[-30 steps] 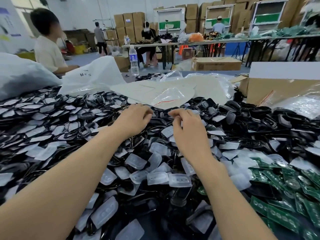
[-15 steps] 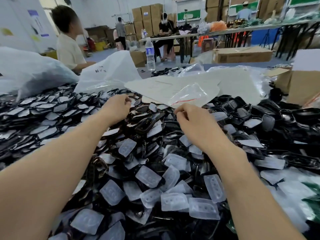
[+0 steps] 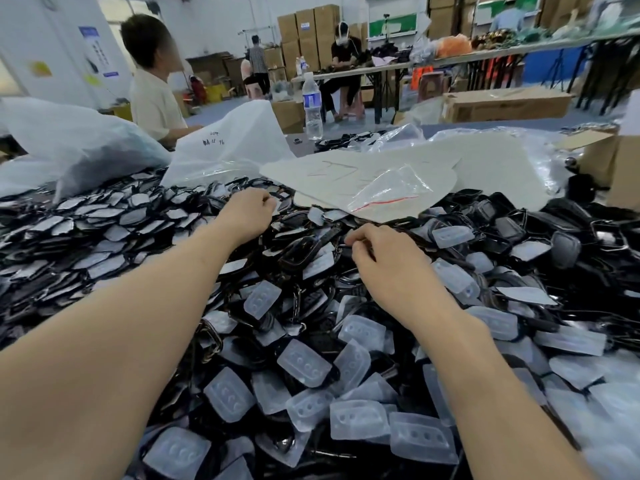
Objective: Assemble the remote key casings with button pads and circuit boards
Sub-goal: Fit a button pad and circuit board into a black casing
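A deep pile of black key casings point(image 3: 301, 251) and translucent button pads point(image 3: 304, 363) covers the table in front of me. To the left lies a flatter heap of casings with pale faces point(image 3: 104, 230). My left hand point(image 3: 247, 211) reaches to the far edge of the pile with its fingers curled under; its palm is hidden. My right hand point(image 3: 381, 261) hovers over the middle of the pile, fingers curled, fingertips touching a black casing rim. I cannot tell whether either hand holds a part. No circuit boards are in view.
A white sheet point(image 3: 346, 174) with a clear zip bag point(image 3: 391, 188) lies just beyond my hands. White plastic bags point(image 3: 235, 143) and a water bottle point(image 3: 311, 105) stand behind. A cardboard box point(image 3: 623, 168) sits at right. A person point(image 3: 152, 98) sits at far left.
My hands were close together over the pile and have moved apart. The left hand has reached farther away and left. The view has turned left, so the green circuit boards have dropped out of sight.
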Tool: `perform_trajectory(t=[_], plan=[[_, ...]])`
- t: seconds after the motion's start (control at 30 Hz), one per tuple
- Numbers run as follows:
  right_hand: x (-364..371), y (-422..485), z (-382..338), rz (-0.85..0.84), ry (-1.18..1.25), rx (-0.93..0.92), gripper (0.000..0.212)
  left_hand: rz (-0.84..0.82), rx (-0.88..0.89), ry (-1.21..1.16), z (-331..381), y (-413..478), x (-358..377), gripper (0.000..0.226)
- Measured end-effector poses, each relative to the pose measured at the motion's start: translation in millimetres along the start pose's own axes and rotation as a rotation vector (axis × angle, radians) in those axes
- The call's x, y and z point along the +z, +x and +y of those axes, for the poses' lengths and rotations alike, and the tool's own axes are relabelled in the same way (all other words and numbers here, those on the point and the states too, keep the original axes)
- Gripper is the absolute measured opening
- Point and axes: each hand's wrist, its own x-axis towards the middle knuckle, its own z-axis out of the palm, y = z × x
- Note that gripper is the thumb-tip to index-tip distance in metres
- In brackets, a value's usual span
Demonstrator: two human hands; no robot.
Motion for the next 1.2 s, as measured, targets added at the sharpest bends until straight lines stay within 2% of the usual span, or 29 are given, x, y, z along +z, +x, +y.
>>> perform_trajectory(t=[0.17, 0.27, 0.33, 0.47, 0.53, 0.83, 1.03, 1.2], plan=[[3, 3, 2, 0.028, 0.061, -0.004, 0.028, 0.038, -0.057, -0.053, -7, 11, -1, 0.031], [4, 3, 6, 0.055, 0.161, 0.008, 0.028, -0.073, 0.022, 0.013, 3, 20, 4, 0.032], [4, 4, 8, 0.067, 0.209, 0.004, 0.028, -0.168, 0.099, 0.111, 12, 27, 7, 0.024], [3, 4, 10, 0.090, 0.244, -0.003, 0.028, -0.322, 0.104, 0.258, 20, 43, 3, 0.048], [3, 3, 10, 0.092, 0.251, -0.004, 0.028, -0.341, 0.118, 0.308, 18, 49, 2, 0.049], [5, 2, 9, 0.084, 0.247, -0.001, 0.027, -0.166, 0.153, 0.312, -9, 49, 4, 0.037], [4, 2, 10, 0.094, 0.257, -0.002, 0.027, -0.044, 0.121, 0.149, -20, 46, 9, 0.028], [6, 4, 11, 0.099, 0.256, -0.009, 0.027, -0.023, 0.020, -0.015, -23, 44, 8, 0.034]])
